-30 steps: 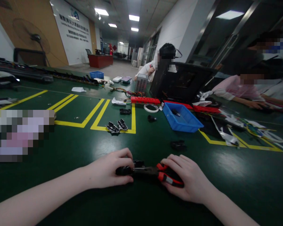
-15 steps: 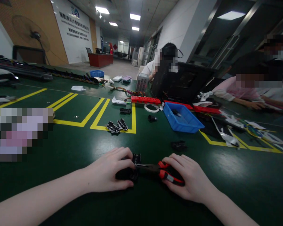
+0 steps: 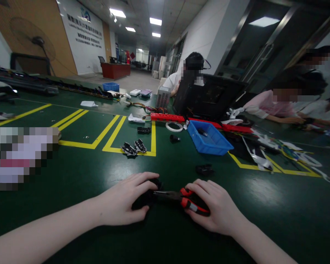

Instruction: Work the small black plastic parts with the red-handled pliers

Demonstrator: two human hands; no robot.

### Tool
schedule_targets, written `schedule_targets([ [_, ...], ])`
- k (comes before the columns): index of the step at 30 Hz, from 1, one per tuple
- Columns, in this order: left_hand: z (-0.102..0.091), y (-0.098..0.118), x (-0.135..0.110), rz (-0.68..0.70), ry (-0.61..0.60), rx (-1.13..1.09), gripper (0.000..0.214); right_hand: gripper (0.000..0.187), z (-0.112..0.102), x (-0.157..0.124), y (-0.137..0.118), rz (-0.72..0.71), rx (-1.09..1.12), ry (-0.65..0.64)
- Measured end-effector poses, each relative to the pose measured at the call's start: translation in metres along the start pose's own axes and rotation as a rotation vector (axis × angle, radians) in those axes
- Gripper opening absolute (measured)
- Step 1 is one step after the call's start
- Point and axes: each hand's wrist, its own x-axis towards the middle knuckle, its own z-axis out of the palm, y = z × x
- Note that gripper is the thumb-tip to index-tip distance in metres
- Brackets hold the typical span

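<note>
Holding a small, dark black plastic piece in the left hand, with fingers bent over the top and thumb low on the near side. Reaching farther over it with the pointing finger than half a second ago, and covering up most of it. Showing much less of the open inside than before, so maybe tipped or turned under the fingers. Gripping long-nosed pliers with red-and-black handles in the right hand, same as before. Pointing the metal tips at the piece, right by the left fingers. Cannot tell if pinching any part of it. Perhaps means bringing a new spot to the pliers, with this piece only partly worked on. Just past the right hand, can see a black plastic lump on the shiny dark green worktop. Farther out, can spot two silver-and-black open shells side by side, then a black cone-shaped bit and a blue plastic tray.
</note>
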Motion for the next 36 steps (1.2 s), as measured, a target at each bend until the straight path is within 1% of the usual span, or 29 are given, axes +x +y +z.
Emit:
schedule_targets([
  [7,0.0,-0.001,-0.002,0.018,0.003,0.016,0.05,0.038,-0.003,0.002,-0.002,0.025,-0.005,-0.024],
  [12,0.001,-0.004,-0.001,0.025,0.025,0.029,0.043,0.039,-0.003,0.002,-0.003,0.017,-0.013,-0.003],
  [16,0.001,-0.008,-0.001,0.056,-0.002,-0.009,0.04,0.042,-0.002,0.003,-0.004,-0.008,-0.049,0.033],
  [21,0.0,-0.01,0.0,0.029,-0.029,-0.108,0.05,0.042,-0.004,0.003,-0.006,-0.049,-0.091,0.115],
  [24,-0.001,-0.01,0.0,-0.011,0.007,-0.148,0.039,0.043,-0.004,0.002,-0.005,-0.05,-0.101,0.149],
  [27,-0.001,-0.01,0.001,-0.01,0.025,-0.153,0.029,0.044,-0.004,0.002,-0.003,-0.054,-0.111,0.174],
  [31,-0.001,-0.008,0.001,0.016,0.018,-0.113,0.033,0.043,-0.004,0.002,-0.003,-0.05,-0.121,0.193],
  [36,-0.001,-0.007,0.002,0.027,0.024,-0.061,0.031,0.044,-0.003,0.001,-0.002,-0.063,-0.111,0.196],
])
